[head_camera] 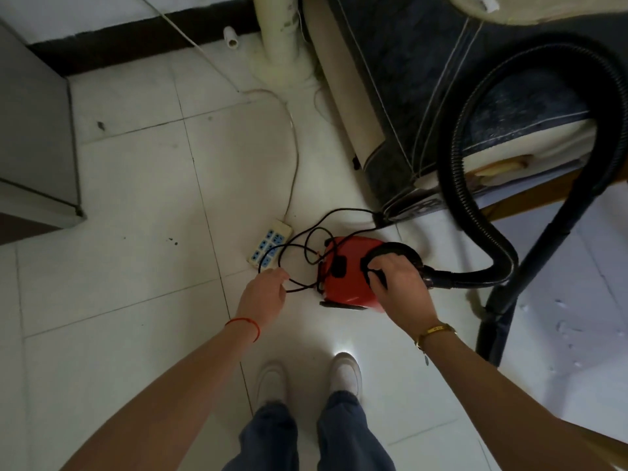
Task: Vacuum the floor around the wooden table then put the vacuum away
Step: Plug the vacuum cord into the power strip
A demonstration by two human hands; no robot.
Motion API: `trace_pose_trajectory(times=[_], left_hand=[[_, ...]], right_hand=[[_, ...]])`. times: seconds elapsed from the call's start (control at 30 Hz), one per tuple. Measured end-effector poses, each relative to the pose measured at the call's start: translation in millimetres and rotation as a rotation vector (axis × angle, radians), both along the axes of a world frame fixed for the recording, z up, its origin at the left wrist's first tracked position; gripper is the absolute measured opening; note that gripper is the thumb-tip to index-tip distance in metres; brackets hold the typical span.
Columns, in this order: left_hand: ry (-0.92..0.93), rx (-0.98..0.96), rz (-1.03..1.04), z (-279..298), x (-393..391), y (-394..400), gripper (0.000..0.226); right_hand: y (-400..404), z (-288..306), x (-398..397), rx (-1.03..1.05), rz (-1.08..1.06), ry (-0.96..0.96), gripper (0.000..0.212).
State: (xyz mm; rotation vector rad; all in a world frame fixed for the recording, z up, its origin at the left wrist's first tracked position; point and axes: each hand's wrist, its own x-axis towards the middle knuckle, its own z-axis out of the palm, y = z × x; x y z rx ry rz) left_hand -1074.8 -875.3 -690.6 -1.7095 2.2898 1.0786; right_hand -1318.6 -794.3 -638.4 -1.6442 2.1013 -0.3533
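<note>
Red vacuum [343, 283] long axis left-right, hose [475, 212] end rightward; right hand [397, 283] gripping handle, left hand [265, 290] pinching cord [299, 248]

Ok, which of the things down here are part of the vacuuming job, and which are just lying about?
Part of the job:
red canister vacuum, right hand on its black handle
black ribbed hose
thin black power cord, at the left hand
white power strip with blue sockets

Lying about:
small white pipe stub
grey cabinet
dark blue patterned cushion

Right hand [397, 283] grips red vacuum [343, 283] handle; left hand [263, 295] holds cord [299, 246].
</note>
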Motion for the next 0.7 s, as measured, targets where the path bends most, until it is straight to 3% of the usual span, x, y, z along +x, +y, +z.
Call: trace_pose_trajectory(times=[0.4, 0.57, 0.7], left_hand=[[0.140, -0.165, -0.161, -124.0, -12.1, -36.0, 0.031], [0.064, -0.234, -0.265, -185.0, -25.9, -54.4, 0.036], [0.018, -0.330, -0.407, -215.6, -38.8, -61.3, 0.041]], right_hand=[[-73.1, -115.9, 7.5, -0.043, 0.046, 0.173, 0.016], [-88.9, -162.5, 2.4, -0.003, 0.180, 0.272, 0.023], [-94.0, -179.5, 3.0, 0.015, 0.230, 0.503, 0.029]])
